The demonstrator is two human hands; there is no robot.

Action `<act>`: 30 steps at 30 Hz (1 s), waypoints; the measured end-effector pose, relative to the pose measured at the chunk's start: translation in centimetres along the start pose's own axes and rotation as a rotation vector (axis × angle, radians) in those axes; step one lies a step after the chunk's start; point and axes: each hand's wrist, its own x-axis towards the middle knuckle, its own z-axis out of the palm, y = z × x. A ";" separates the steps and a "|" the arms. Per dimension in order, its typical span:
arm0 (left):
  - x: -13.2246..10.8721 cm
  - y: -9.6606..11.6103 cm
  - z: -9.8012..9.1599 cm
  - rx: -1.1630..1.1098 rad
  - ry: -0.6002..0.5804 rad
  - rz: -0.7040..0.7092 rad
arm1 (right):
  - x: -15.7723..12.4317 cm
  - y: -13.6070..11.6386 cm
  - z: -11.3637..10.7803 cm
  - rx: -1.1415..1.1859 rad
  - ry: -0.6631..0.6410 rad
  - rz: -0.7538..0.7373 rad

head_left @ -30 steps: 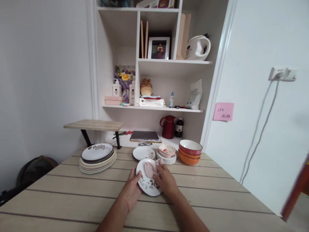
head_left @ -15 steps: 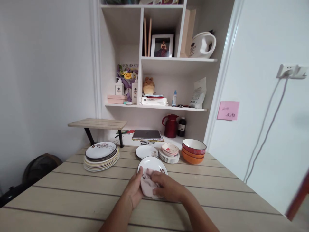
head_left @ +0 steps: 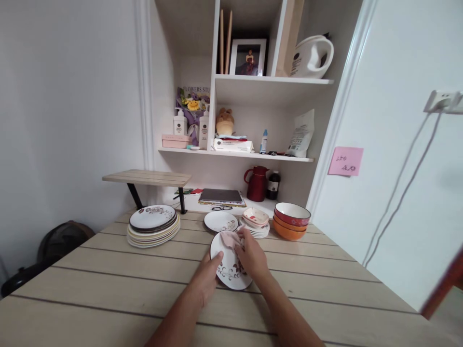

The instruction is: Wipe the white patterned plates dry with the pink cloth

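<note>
A white plate (head_left: 228, 265) with a dark rim and brown floral print is tilted up over the table in front of me. My left hand (head_left: 207, 277) grips its left edge, thumb on the face and fingers behind. Pressed to the plate's upper right is a pale pink cloth (head_left: 229, 239), pinched in my right hand (head_left: 251, 255). Just behind lies another patterned white plate (head_left: 220, 222). Beside that, small square-looking pink-and-white bowls (head_left: 255, 216) sit on a stack of small white plates (head_left: 261, 233).
A tall stack of plates (head_left: 154, 230) stands at the left, by a small raised wooden shelf (head_left: 146, 177). Nested red and orange bowls (head_left: 291, 224) stand at the right. Farther back are a laptop (head_left: 221, 195), glasses (head_left: 222, 208), a red jug (head_left: 257, 184) and a dark bottle (head_left: 273, 185).
My right hand has moved the cloth from the plate's lower middle up to its upper right. The plate is tilted more, and its lower floral print now shows. The view has shifted slightly.
</note>
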 end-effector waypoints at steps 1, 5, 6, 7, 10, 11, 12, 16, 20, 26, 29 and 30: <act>-0.1 0.0 0.0 0.012 0.002 -0.005 | 0.0 -0.4 0.5 -0.011 0.017 -0.035; -0.1 0.1 -0.2 -0.027 -0.008 0.003 | 0.0 -1.7 1.9 -0.032 -0.054 -0.307; -0.1 0.1 -0.3 -0.043 -0.013 0.006 | 0.0 -1.8 2.0 -0.015 -0.092 -0.365; -0.1 0.2 -0.3 -0.053 -0.020 0.006 | 0.0 -1.8 2.0 0.002 -0.121 -0.401; -0.1 0.4 -0.5 -0.053 -0.052 -0.009 | 0.3 -1.0 1.3 -0.009 -0.115 -0.330; -0.2 0.5 -0.5 -0.056 -0.063 -0.013 | 0.5 -0.5 0.9 -0.046 -0.092 -0.267; -0.2 0.7 -0.5 -0.067 -0.067 -0.014 | 0.5 0.0 0.5 -0.093 -0.074 -0.205; -0.2 1.2 -0.5 -0.170 -0.002 -0.004 | 0.2 1.4 -1.5 -0.254 -0.170 -0.126; -0.2 1.4 -0.4 -0.225 0.038 -0.016 | -1.2 1.3 -3.0 -0.279 -0.368 -0.240; -0.1 1.4 -0.5 -0.229 -0.167 -0.110 | -2.1 -1.0 -1.3 -0.098 -0.376 -0.368; 0.2 1.1 -0.6 -0.199 -0.194 -0.120 | -1.4 -1.8 0.1 -0.003 -0.242 -0.334; 0.3 1.1 -0.5 -0.192 -0.201 -0.122 | -1.1 -1.8 0.3 0.013 -0.200 -0.307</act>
